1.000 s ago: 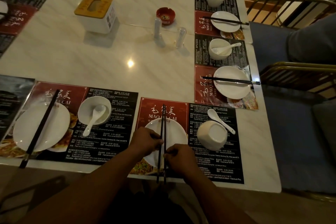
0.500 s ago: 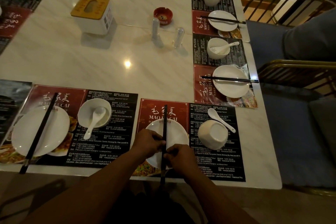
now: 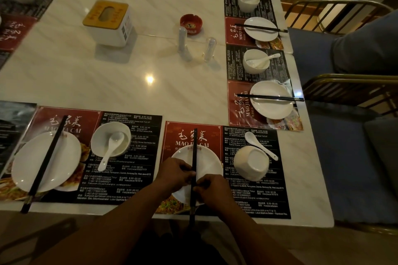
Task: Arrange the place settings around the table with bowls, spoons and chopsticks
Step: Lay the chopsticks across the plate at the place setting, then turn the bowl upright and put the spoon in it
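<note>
Low in the centre of the frame, the left hand (image 3: pixel 174 173) and right hand (image 3: pixel 213 189) meet over a white plate (image 3: pixel 210 165). Each grip is closed, fingertips pinching the black chopsticks (image 3: pixel 194 153) from either side. The chopsticks lie together across the plate, their near end past the worktop (image 3: pixel 129 84) edge. Right of the plate, an overturned bowl (image 3: pixel 251 162) sits on the placemat (image 3: pixel 265 200), with a white spoon (image 3: pixel 260 145) just beside it.

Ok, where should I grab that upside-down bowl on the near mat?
Probably span the bowl from above, fingers round its outer wall below the raised foot: it sits base up, leaving no lip to pinch. Come from the near side; the spoon lies close along its far-right edge.
</note>
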Demonstrator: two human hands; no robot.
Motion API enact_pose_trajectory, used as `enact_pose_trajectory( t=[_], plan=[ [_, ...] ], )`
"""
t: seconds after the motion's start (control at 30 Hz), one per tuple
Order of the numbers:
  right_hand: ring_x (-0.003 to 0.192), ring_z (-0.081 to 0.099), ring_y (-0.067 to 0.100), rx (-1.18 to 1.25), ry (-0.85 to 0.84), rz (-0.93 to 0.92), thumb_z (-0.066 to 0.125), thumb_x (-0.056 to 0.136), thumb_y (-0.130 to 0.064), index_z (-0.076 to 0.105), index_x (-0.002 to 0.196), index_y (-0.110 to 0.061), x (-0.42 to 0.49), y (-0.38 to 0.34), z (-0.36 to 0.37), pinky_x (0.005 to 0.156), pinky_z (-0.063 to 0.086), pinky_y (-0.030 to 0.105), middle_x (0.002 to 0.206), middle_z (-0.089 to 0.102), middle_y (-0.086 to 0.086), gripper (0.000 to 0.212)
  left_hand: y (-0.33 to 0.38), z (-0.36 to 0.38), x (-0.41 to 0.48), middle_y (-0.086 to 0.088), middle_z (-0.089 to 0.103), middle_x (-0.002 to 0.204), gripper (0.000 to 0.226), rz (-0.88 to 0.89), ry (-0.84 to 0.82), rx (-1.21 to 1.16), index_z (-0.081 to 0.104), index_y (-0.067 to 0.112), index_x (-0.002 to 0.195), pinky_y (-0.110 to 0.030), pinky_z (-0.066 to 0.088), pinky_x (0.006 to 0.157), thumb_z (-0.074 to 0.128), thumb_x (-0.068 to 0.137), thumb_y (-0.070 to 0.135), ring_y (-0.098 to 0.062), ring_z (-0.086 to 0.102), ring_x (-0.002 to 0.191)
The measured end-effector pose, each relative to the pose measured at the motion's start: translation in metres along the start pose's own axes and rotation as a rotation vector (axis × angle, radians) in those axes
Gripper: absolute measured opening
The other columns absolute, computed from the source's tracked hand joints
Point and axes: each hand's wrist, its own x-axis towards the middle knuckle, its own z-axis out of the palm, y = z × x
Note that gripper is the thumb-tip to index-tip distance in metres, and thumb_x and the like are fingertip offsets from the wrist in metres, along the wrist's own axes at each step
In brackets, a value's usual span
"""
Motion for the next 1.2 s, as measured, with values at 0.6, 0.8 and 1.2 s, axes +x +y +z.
enact_pose_trajectory(
  t=[0.6, 0.8, 1.2],
  plan=[
    [0.071, 0.073, 0.014, 0.008, -0.029, -0.006, 0.072, 0.088, -0.020, 0.075, 0.095, -0.021, -0.003, -0.002, -0.005, 0.072, 0.063, 0.036, 0.082, 0.072, -0.002, 0.008, 0.005, -0.003, -0.004, -0.006, 0.074, 0.086, 0.013, -0.016, -0.019, -0.013, 0.075, 0.009, 0.096, -0.023, 0.060, 0.065, 0.077, 0.083, 0.011, -0.013, 0.074, 0.076],
    [0.079, 0.068, 0.004, -0.065, 0.147, -0.090, 0.068, 0.091, -0.033, 0.070, 0.098, -0.026, -0.008, 0.001, -0.037, 0.078, 0.060, 0.031, 0.086, 0.071, -0.009, 0.010, 0.010, -0.018, 0.004, -0.001, 0.074, 0.082, 0.014, 0.011, 0.052, 0.079, 0.069, 0.018, 0.100, -0.031, 0.062, 0.067, 0.073, 0.088, 0.023, -0.010, 0.073, 0.070],
    [0.116, 0.048, 0.025, -0.373, 0.619, -0.207, 0.085, 0.068, -0.043, 0.051, 0.132, -0.018, -0.005, 0.058, -0.130, 0.087, 0.048, 0.038, 0.127, 0.051, 0.006, 0.077, 0.046, -0.013, 0.011, 0.003, 0.069, 0.107, 0.019, 0.399, 0.241, 0.316, 0.070, 0.017, 0.112, -0.011, 0.044, 0.072, 0.064, 0.093, 0.019, -0.004, 0.060, 0.090]
  ],
)
